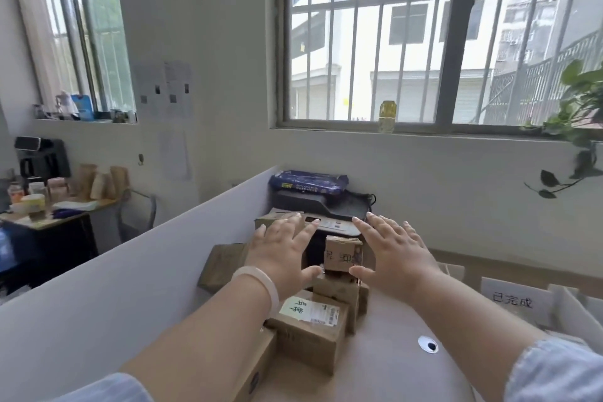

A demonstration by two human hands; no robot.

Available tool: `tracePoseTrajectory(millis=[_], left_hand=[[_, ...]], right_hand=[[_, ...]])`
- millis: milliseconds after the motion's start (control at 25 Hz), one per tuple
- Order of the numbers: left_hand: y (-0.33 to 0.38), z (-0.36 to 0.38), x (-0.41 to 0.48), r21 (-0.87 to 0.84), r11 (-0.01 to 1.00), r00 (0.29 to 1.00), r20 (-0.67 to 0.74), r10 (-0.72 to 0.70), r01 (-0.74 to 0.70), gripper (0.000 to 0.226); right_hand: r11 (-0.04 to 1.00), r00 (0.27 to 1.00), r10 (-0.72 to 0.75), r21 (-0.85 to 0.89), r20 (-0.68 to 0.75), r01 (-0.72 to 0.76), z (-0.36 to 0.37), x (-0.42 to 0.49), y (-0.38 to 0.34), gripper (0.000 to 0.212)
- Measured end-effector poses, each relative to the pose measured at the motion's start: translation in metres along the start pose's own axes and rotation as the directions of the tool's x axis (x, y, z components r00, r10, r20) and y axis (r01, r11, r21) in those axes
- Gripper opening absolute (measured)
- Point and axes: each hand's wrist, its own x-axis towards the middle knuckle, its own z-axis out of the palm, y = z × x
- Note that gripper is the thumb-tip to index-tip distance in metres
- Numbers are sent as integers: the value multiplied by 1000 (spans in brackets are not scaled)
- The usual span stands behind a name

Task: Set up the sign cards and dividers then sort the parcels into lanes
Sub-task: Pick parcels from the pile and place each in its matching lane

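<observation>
Wide open, both of them: left hand (287, 251) and right hand (394, 254) spread their fingers either side of the small parcel (342, 253), gripping nothing. White partition (130, 271) runs left of the printer (326, 204). Parcel pile (306, 341) sits right in front of the printer, sign card (512, 299) off to its right, and the small parcel tops the pile, closest to the printer.

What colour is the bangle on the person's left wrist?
Pale pinkish white, plain with no pattern. The bangle shows best in the head view, the only one given.
</observation>
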Motion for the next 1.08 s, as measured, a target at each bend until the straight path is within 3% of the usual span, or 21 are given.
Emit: tracePoseTrajectory(millis=[160,320,640,840,920,1000,1080], left_hand=[[-8,22,62,-42,999,1000,-7,4,-4,79],[-10,68,105,-74,997,992,124,8,1,77],[-22,167,226,-166,986,977,208,48,-13,70],[-29,227,290,-243,967,954,301,-1,78,65],[-33,245,316,-304,944,953,302,-33,129,67],[-34,263,342,-365,910,941,331,-71,197,72],[-32,280,360,-391,878,905,413,-102,277,79]], right_hand=[[1000,1000,10,3,25,-10,20,54,15,85],[991,991,100,81,91,-107,59,90,33,80],[945,925,278,99,258,-312,146,162,72,69],[891,871,354,159,342,-424,197,211,93,67],[783,839,420,328,347,-528,206,240,103,68],[565,769,494,523,405,-638,218,274,111,67],[413,688,531,558,494,-720,234,301,112,67]])
